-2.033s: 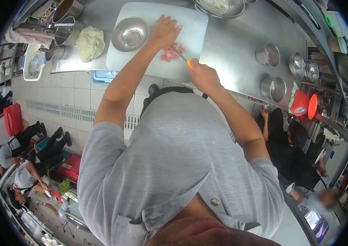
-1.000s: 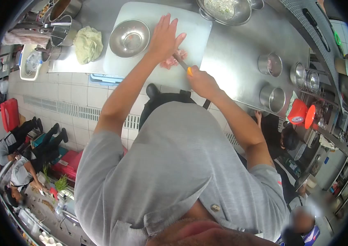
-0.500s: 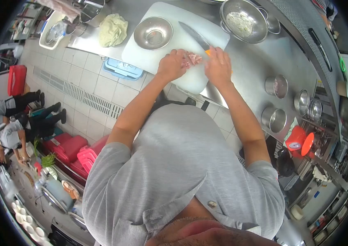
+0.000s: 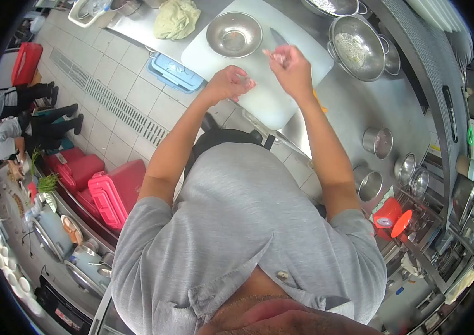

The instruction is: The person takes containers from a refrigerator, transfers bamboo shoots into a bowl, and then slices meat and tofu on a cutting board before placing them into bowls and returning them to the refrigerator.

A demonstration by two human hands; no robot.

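My left hand (image 4: pixel 224 86) is closed around pieces of raw meat (image 4: pixel 249 84) above the near part of the white cutting board (image 4: pixel 273 111). Further right, my right hand (image 4: pixel 294 72) also grips raw meat (image 4: pixel 274 56), raised over the board. A knife (image 4: pixel 277 37) lies on the board; my right hand hides its middle, and the orange handle (image 4: pixel 319 100) shows beyond the wrist. Left of that hand, a metal bowl (image 4: pixel 210 44) rests on the far side of the board. Its contents are hard to make out.
A pale green cloth (image 4: pixel 176 19) lies left of the board. Metal colanders (image 4: pixel 379 53) stand to the right, with small metal pots (image 4: pixel 378 142) nearer me. A blue-lidded box (image 4: pixel 175 72) sits below the counter edge. Two people (image 4: pixel 8 137) work at far left.
Both hands have lifted the meat off the board and moved apart, the right one upward. The knife is now partly covered by the right hand. The camera view has shifted slightly.
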